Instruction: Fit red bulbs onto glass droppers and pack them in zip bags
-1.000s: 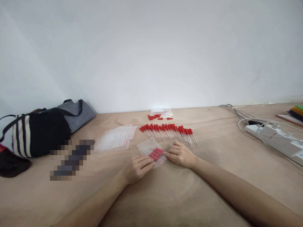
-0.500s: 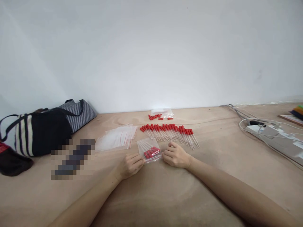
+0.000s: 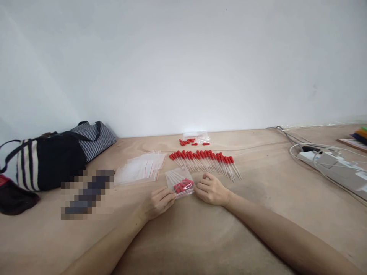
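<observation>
Zip-seal bag [image 3: 177, 178] of red-bulbed droppers [image 3: 183, 184] lies flat near the middle of a pale wooden worktop [image 3: 266, 172], between a person's two hands. At left sits a black bag [image 3: 60, 160] with cream stripes, at right a white power strip [image 3: 329, 164]; no brand, label or writing is legible on any of them. Beyond the hands runs a row of droppers [image 3: 206, 158], beside flat clear bags [image 3: 134, 169] with red seal lines. The left hand [image 3: 158, 203] pinches the near left corner; the right hand [image 3: 212, 190] curls at the right edge, its hold unclear. Closing the mouth appears to be the step in hand; the next move seems to call for even finger pressure along the near edge. Smallest are loose red bulbs [image 3: 187, 142], behind the row.
</observation>
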Motion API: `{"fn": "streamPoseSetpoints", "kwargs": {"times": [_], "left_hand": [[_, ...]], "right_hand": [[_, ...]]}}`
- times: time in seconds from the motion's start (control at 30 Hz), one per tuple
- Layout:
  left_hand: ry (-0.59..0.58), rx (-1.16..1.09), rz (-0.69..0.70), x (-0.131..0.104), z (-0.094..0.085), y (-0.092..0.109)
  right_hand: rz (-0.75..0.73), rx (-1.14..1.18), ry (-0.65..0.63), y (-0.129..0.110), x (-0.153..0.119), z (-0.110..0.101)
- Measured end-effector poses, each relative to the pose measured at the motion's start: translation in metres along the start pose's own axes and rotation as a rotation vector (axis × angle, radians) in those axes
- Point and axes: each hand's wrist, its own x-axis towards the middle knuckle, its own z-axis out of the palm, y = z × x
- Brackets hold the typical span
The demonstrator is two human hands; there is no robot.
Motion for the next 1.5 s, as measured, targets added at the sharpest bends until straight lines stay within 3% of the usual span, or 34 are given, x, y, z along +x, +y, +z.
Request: {"fn": "streamPoseSetpoints", "kwargs": {"times": [0.37,0.57,1.0,1.2,1.5], "left_hand": [[-0.009,0.035,0.032,0.013,0.004,0.006],[0.017,0.043,0.026,0.009,0.007,0.005],[0.035,0.092,0.069,0.022,0.014,0.01],[0.011,0.154,0.107,0.016,0.01,0.008],[-0.019,0.215,0.049,0.0,-0.009,0.005]], "right_hand": [[-0.008,-0.009,0.03,-0.004,0.011,-0.001],[-0.002,-0.013,0.032,-0.006,0.012,-0.003],[0.0,0.02,0.022,-0.013,0.023,0.006],[-0.005,0.018,0.011,-0.013,0.02,0.002],[0.076,0.012,-0.01,-0.009,0.008,-0.007]]}}
